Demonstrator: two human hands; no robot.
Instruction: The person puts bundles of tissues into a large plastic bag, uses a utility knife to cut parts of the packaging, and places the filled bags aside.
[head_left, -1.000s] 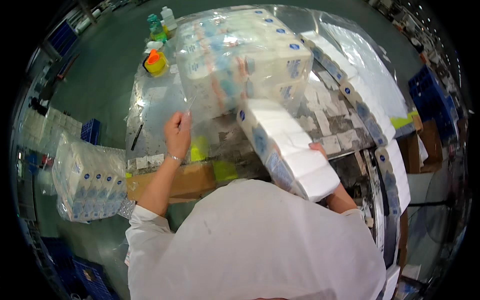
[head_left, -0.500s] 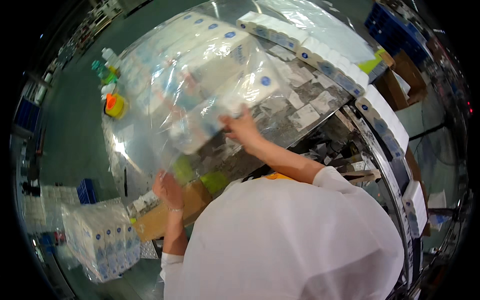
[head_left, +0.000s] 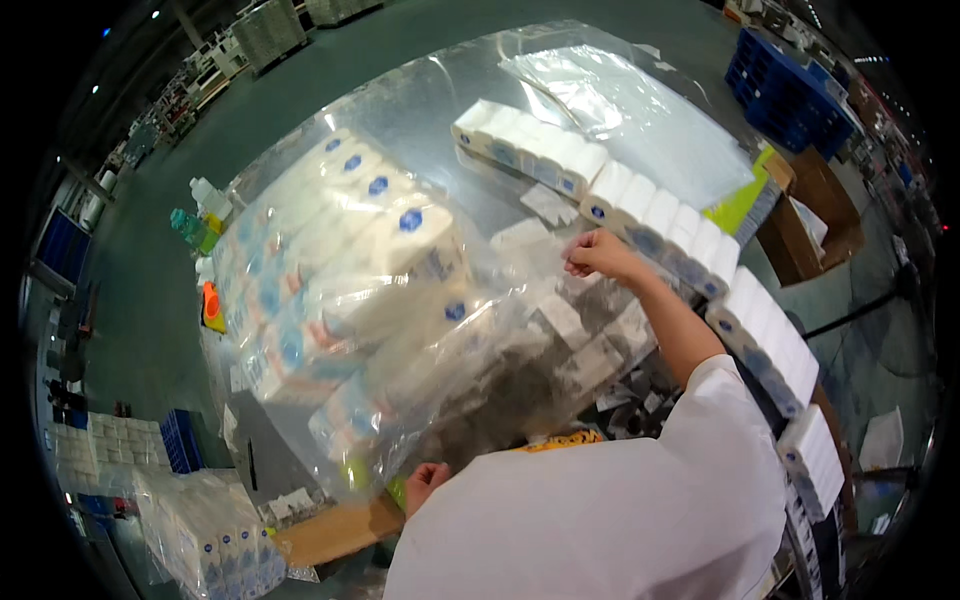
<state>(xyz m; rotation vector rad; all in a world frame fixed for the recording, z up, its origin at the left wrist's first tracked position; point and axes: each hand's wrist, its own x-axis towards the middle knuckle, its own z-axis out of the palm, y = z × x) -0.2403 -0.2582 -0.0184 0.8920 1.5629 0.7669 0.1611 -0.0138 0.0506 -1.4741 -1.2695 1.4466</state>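
Observation:
A large clear plastic bag [head_left: 330,310] lies on the table, filled with several white tissue-roll packs [head_left: 410,222] with blue round marks and pale blue and pink patterns. My right hand [head_left: 597,254] is closed in a pinch on the loose film at the bag's right side, near the row of packs. Close to my body, my left hand [head_left: 427,485] is curled closed at the near edge of the film. My sleeve hides part of it. Between both hands the film looks blurred and stretched out.
White roll packs [head_left: 655,215] line the right edge in a curved row. Flat plastic bags [head_left: 640,115] lie at the far side. An open cardboard box [head_left: 815,225] stands at right, bottles [head_left: 195,225] at far left. A bagged bundle [head_left: 210,530] sits lower left.
My right hand has moved right, away from the packs, drawing film along. My left hand has come rightward and nearer my body. The view has shifted, and the bagged packs appear farther left and lower.

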